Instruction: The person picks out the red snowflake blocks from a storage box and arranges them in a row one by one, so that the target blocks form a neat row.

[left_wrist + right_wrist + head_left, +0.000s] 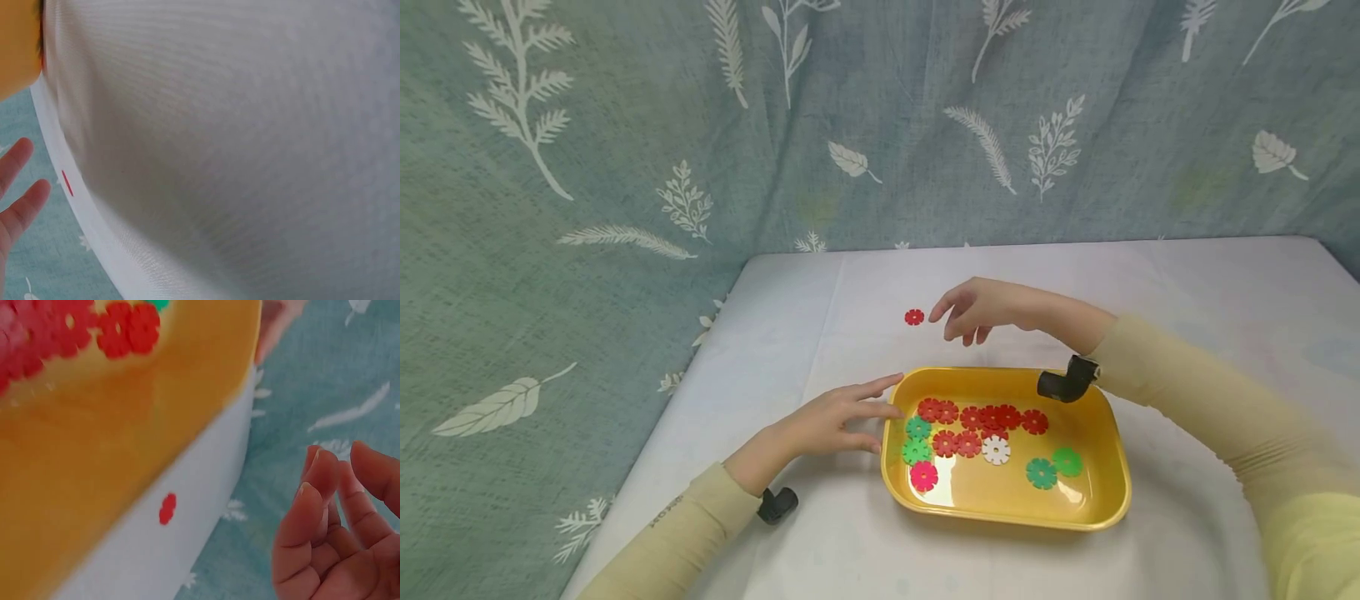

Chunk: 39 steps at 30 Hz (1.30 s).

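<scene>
A yellow tray holds several flower-shaped discs: red ones toward the left and middle, green ones at both sides, and a white one. One red disc lies on the table behind the tray; the right wrist view shows that red disc too. My right hand hovers just right of it, fingers loosely bent, holding nothing. At the tray's left rim, my left hand has its fingers spread, the fingertips at the rim. In the left wrist view, two fingers show beside the tray.
The table is covered with a white cloth. Behind it and along its left side hangs a green-blue curtain with white leaf prints. A black wrist camera on the right arm overhangs the tray's back right rim.
</scene>
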{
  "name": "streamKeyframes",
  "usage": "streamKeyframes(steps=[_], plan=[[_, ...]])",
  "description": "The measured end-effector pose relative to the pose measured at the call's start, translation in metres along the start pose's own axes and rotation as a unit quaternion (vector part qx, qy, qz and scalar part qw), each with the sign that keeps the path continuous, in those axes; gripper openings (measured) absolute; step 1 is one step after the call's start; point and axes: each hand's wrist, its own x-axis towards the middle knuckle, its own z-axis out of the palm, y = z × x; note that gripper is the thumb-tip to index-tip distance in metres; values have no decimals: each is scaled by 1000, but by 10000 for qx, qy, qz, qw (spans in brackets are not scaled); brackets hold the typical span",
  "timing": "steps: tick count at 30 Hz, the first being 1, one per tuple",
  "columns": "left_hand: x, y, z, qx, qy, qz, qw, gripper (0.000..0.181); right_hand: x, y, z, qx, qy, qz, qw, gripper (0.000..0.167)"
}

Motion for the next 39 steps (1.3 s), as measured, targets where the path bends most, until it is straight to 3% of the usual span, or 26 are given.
streamKeyframes(steps=[9,14,24,33,39], plan=[[0,-1,1,44,-4,-32,10000,57,-23,8,39,-147,-662,-183,9975,31],[-1,-2,1,63,41,48,10000,56,-25,15,56,-570,-934,-466,9929,31],[0,0,0,67,59,58,9999,54,-20,24,80,-1280,-945,-826,9838,26],[0,-1,0,67,39,47,10000,55,-6,36,96,-2018,-830,-1429,9654,22],[-1,-1,1,109,53,67,9999,54,2,43,101,-2209,-779,-1652,9580,22]])
